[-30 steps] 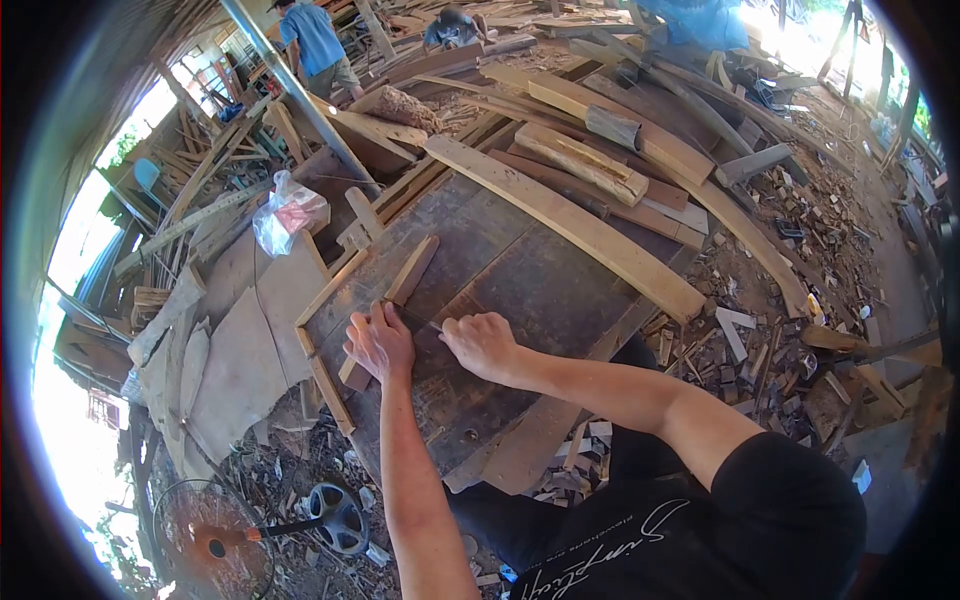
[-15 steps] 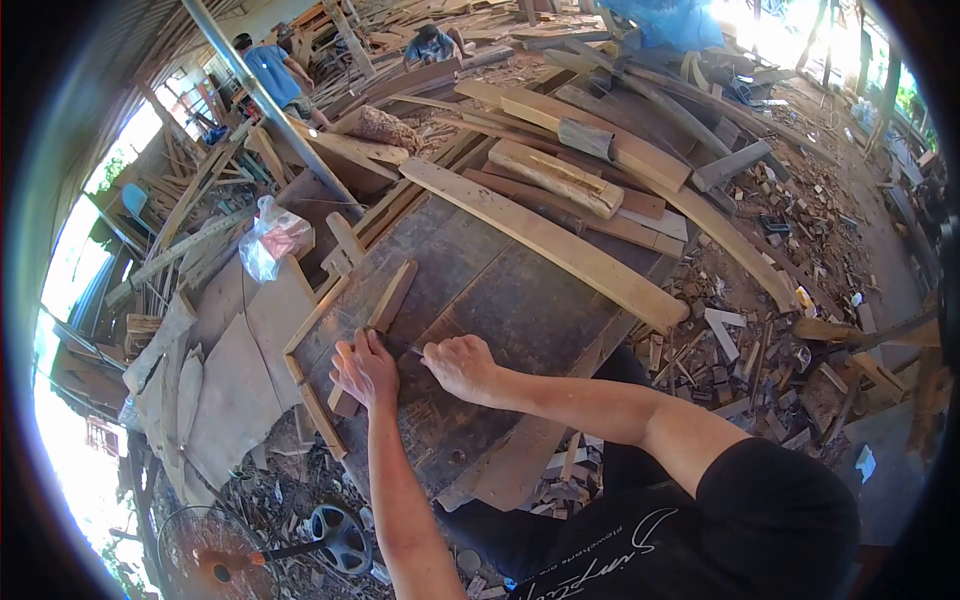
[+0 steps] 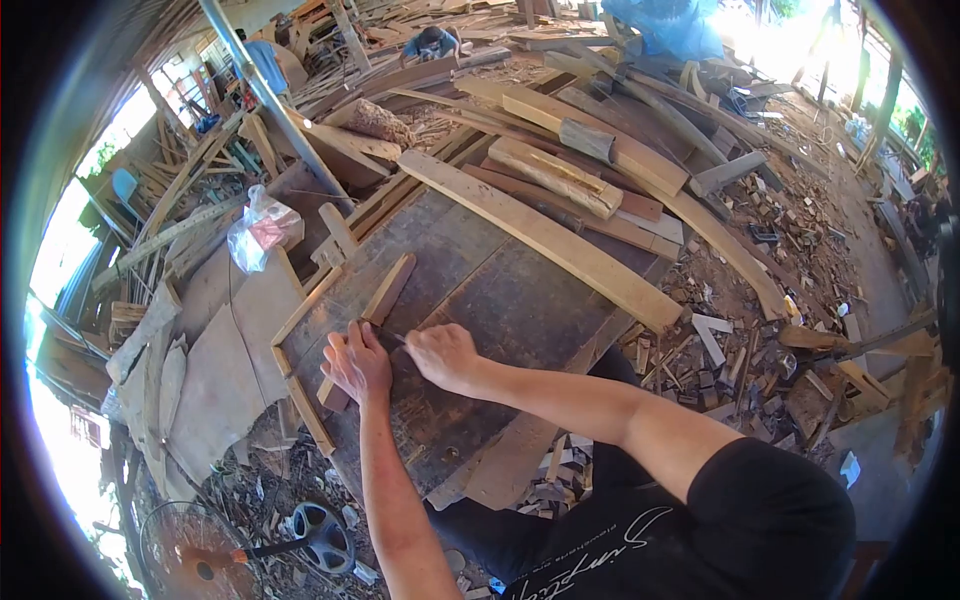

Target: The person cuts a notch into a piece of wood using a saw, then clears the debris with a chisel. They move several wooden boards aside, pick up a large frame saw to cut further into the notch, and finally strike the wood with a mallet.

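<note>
Your left hand (image 3: 357, 365) lay flat on the wood strip (image 3: 368, 322), fingers spread and pressing down, not curled around it; the palm covered the strip's near part, and its near end stuck out just below your wrist. Your right hand (image 3: 442, 357) was closed around a thin dark tool (image 3: 392, 339) (a pencil or a blade, too small to tell), whose tip reached toward the strip just beside your left fingers. The knuckles faced up, the wrist was low over the tabletop (image 3: 510, 290).

Both forearms came in from below: the left one ran almost straight up from the bottom edge, the right one crossed in from your right shoulder, elbow bent, the black sleeve (image 3: 780, 500) ending above it.

The strip ran away from your left hand, up and to the right, lying flat on the dark tabletop. Beyond your right hand a long pale plank (image 3: 545, 240) lay slantwise across the far part of the table. To the left of your left hand, past the table's edge, a plastic bag (image 3: 262, 228) sat among boards. Below that hand, on the ground, stood a fan (image 3: 205, 565).
</note>
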A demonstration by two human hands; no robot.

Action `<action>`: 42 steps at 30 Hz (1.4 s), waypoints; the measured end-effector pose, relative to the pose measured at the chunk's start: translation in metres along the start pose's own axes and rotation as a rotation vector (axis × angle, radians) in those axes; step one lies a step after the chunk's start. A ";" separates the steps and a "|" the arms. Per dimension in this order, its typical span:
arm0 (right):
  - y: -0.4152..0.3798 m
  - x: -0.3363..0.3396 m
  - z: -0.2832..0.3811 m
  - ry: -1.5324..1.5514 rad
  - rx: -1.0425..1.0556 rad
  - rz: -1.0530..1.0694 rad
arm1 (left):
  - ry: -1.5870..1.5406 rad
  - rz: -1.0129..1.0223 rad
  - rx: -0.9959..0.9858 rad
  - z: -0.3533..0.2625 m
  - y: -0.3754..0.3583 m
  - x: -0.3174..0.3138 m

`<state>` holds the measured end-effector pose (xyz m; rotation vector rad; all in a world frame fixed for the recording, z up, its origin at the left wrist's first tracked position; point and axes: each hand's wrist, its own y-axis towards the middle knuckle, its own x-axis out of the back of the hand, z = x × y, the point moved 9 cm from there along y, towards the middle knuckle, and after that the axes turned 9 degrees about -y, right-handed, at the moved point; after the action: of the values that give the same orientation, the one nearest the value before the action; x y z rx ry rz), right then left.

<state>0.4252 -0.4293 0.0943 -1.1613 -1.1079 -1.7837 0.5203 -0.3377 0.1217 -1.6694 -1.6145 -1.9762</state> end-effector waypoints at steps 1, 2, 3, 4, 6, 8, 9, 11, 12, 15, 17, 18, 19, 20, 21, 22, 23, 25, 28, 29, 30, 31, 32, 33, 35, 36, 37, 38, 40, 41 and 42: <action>0.010 -0.009 0.003 -0.003 -0.008 -0.009 | -0.002 0.000 0.000 -0.002 0.002 0.001; 0.023 -0.017 0.009 -0.021 0.025 -0.114 | -0.008 -0.011 -0.009 -0.005 0.004 0.002; 0.028 -0.007 0.015 -0.040 0.062 -0.220 | -0.013 -0.017 -0.002 -0.004 0.004 0.002; 0.028 -0.008 0.014 -0.045 0.063 -0.230 | -0.016 -0.019 0.007 -0.001 0.003 0.001; 0.019 -0.009 0.009 -0.011 0.070 -0.219 | -0.009 -0.033 -0.006 -0.001 0.002 0.001; -0.003 0.004 0.003 0.009 0.062 -0.087 | -0.007 -0.021 -0.008 -0.004 0.002 0.005; -0.015 0.008 -0.002 0.037 0.023 -0.064 | -0.012 -0.018 -0.004 -0.003 0.002 0.004; -0.020 0.005 -0.009 0.059 -0.019 -0.035 | -0.035 -0.040 -0.019 -0.003 0.002 0.004; -0.014 0.004 -0.005 0.049 -0.018 -0.072 | -0.037 -0.032 -0.024 -0.004 0.001 0.002; 0.016 -0.003 0.008 0.008 -0.031 -0.139 | -0.039 -0.042 -0.018 -0.004 0.002 0.004; 0.026 -0.007 0.012 -0.009 -0.041 -0.124 | -0.016 -0.039 -0.009 -0.003 0.002 0.003; 0.022 -0.006 0.011 -0.004 -0.035 -0.124 | -0.009 -0.040 -0.006 -0.003 0.002 0.005; 0.016 -0.004 0.008 0.010 -0.017 -0.126 | -0.007 -0.038 -0.006 -0.004 0.002 0.006; 0.009 -0.003 0.004 0.022 0.000 -0.129 | -0.007 -0.036 -0.005 -0.005 0.002 0.006; -0.002 -0.002 -0.002 0.092 0.003 -0.144 | -0.015 -0.028 -0.006 -0.006 0.002 0.007; -0.010 0.002 -0.003 0.090 0.003 -0.138 | -0.018 -0.024 -0.002 -0.005 0.002 0.006; -0.018 0.006 -0.005 0.071 -0.009 -0.123 | -0.025 -0.030 -0.004 -0.005 0.002 0.006; -0.020 0.003 -0.007 0.055 -0.028 -0.105 | -0.032 -0.030 -0.010 -0.004 0.001 0.004; 0.004 -0.008 0.002 0.047 0.018 -0.146 | -0.032 -0.029 -0.013 -0.005 0.002 0.002; 0.012 -0.009 0.004 0.027 0.018 -0.163 | -0.027 -0.033 -0.011 -0.004 0.001 0.001; 0.016 -0.003 0.008 0.008 0.021 -0.179 | -0.022 -0.039 -0.006 -0.004 0.002 0.004; 0.016 0.000 0.008 0.012 0.023 -0.184 | -0.016 -0.043 -0.008 -0.004 0.003 0.006; 0.011 0.000 0.007 -0.007 0.021 -0.166 | -0.013 -0.022 0.008 -0.004 0.002 0.005; 0.005 0.002 0.004 -0.027 0.018 -0.146 | -0.011 0.000 0.024 -0.004 0.002 0.004; -0.014 0.009 -0.004 -0.021 -0.003 -0.107 | -0.007 0.009 0.028 -0.006 0.002 0.006; -0.019 0.008 -0.008 -0.017 -0.021 -0.066 | -0.005 0.018 0.036 -0.006 0.002 0.005; -0.018 0.005 -0.009 -0.021 -0.021 -0.061 | -0.009 0.021 0.040 -0.005 0.002 0.004; -0.017 0.004 -0.007 -0.033 0.001 -0.094 | -0.024 0.008 0.022 -0.006 0.001 0.005; -0.007 0.002 0.000 -0.039 0.020 -0.133 | -0.034 -0.008 -0.002 -0.008 0.001 0.005; 0.004 -0.003 0.003 -0.042 -0.001 -0.102 | -0.030 -0.007 0.006 -0.006 0.001 0.002; 0.012 -0.003 0.006 -0.045 -0.018 -0.071 | -0.024 -0.008 0.016 -0.005 0.002 0.004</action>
<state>0.4387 -0.4278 0.0960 -1.1920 -1.1742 -1.8329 0.5166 -0.3403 0.1271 -1.6907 -1.6426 -1.9492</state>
